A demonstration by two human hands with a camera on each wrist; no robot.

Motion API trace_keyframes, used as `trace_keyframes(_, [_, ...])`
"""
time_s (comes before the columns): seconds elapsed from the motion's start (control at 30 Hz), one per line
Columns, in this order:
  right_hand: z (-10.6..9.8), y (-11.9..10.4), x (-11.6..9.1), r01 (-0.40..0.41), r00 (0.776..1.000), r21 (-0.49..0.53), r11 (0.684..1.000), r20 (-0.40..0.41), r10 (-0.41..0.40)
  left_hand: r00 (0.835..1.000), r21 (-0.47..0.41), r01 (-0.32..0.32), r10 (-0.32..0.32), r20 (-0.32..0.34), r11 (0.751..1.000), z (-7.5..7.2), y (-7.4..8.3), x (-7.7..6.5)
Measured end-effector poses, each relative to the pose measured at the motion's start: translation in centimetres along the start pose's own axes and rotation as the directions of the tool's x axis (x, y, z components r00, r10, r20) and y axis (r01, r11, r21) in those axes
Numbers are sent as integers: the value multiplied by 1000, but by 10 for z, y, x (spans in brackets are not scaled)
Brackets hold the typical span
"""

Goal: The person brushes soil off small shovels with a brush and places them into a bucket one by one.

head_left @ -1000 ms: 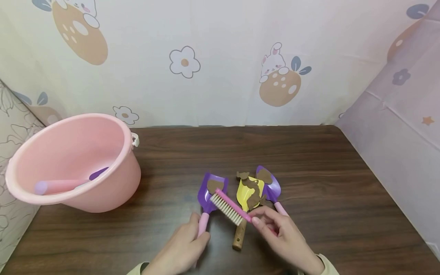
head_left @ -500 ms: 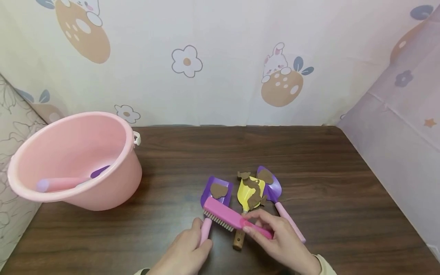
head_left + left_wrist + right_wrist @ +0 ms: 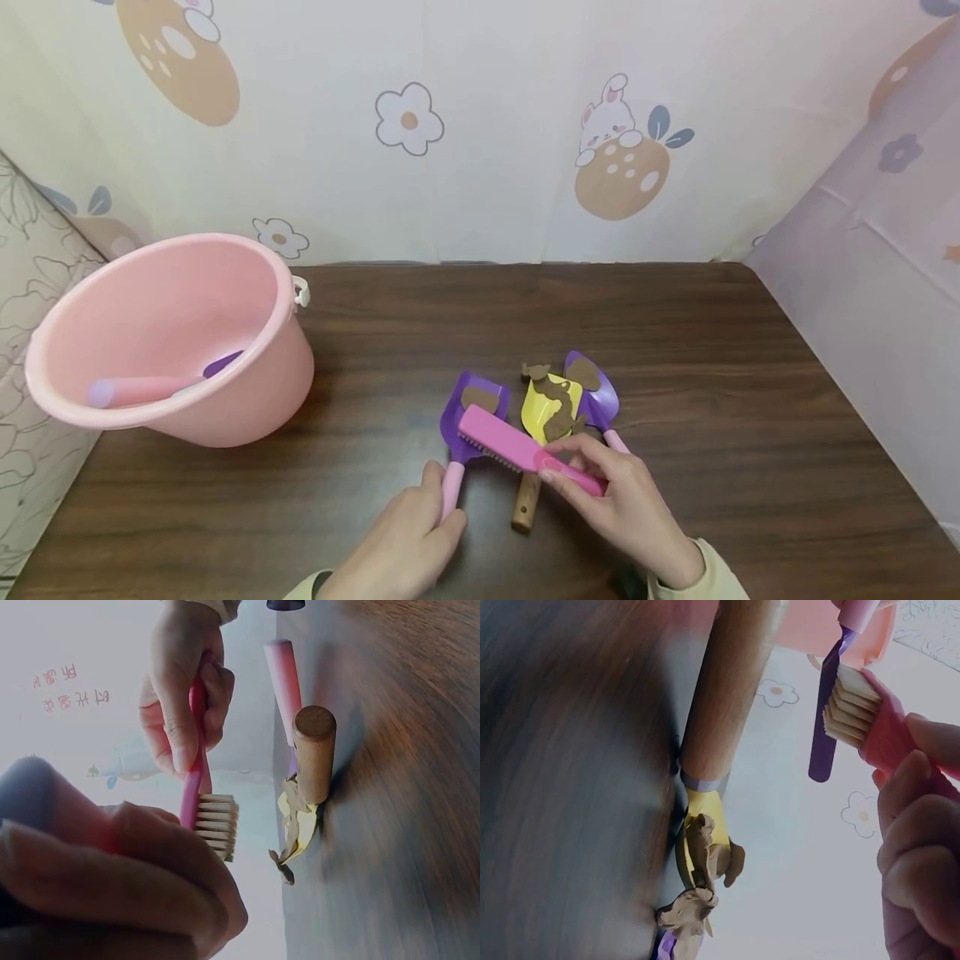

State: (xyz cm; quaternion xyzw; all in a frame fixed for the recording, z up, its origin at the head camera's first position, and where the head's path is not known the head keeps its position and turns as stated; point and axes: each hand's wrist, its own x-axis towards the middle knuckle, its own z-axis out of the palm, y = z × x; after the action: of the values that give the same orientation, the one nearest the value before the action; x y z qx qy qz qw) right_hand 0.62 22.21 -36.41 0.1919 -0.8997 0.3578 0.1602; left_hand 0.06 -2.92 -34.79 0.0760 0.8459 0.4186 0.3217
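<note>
My left hand [image 3: 408,529] grips the pink handle of a purple toy shovel [image 3: 452,421], whose blade carries a flat brown clay-like patch [image 3: 480,398]. My right hand [image 3: 618,496] pinches the handle of a pink brush [image 3: 498,437]. In the head view the brush head overlaps the lower part of the blade. Its pale bristles [image 3: 853,705] face the purple shovel in the right wrist view, right at its surface. Close by on the table lies a yellow shovel [image 3: 536,410] with a wooden handle [image 3: 315,754] and brown lumps on its blade. The left palm is hidden.
Beside the yellow shovel lies a second purple shovel [image 3: 600,406] with a brown patch on it. A pink bucket [image 3: 270,392] leans at the left, with a pink-handled tool [image 3: 142,390] inside. A patterned curtain [image 3: 495,183] hangs behind the dark wooden table [image 3: 675,317].
The brush has turned from bristles showing to its pink back showing, then moved up the purple shovel's blade. The left hand keeps its grip on the shovel.
</note>
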Motion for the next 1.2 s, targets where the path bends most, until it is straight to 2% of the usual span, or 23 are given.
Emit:
trace_keyframes(0.13, [0, 2, 2, 21, 998, -38, 999, -61, -23, 992, 62, -105, 109, -61, 993, 0, -2, -3])
trace_keyframes(0.17, [-1, 3, 2, 19, 997, -44, 999, -80, -22, 991, 71, -114, 118, -60, 991, 0, -2, -4])
trace_keyframes(0.4, [-7, 14, 5, -108, 978, -89, 990, -188, 90, 996, 21, -81, 80, 44, 996, 0, -2, -5])
trace_keyframes(0.6, [-5, 18, 4, -139, 973, -97, 986, -201, 117, 988, 31, -151, 151, 13, 988, 2, -1, -7])
trace_keyframes(0.93, [-8, 13, 5, -234, 946, -131, 963, -259, 195, 990, 42, -139, 139, 0, 989, 1, -4, -7])
trace_keyframes(1.1, [-9, 5, 0, -156, 954, -81, 984, -270, 129, 992, 50, -124, 124, 4, 991, 1, -3, -6])
trace_keyframes(1.2, [-5, -2, -3, -71, 975, -5, 997, -213, 69, 991, 38, -136, 137, 0, 990, 1, -2, -5])
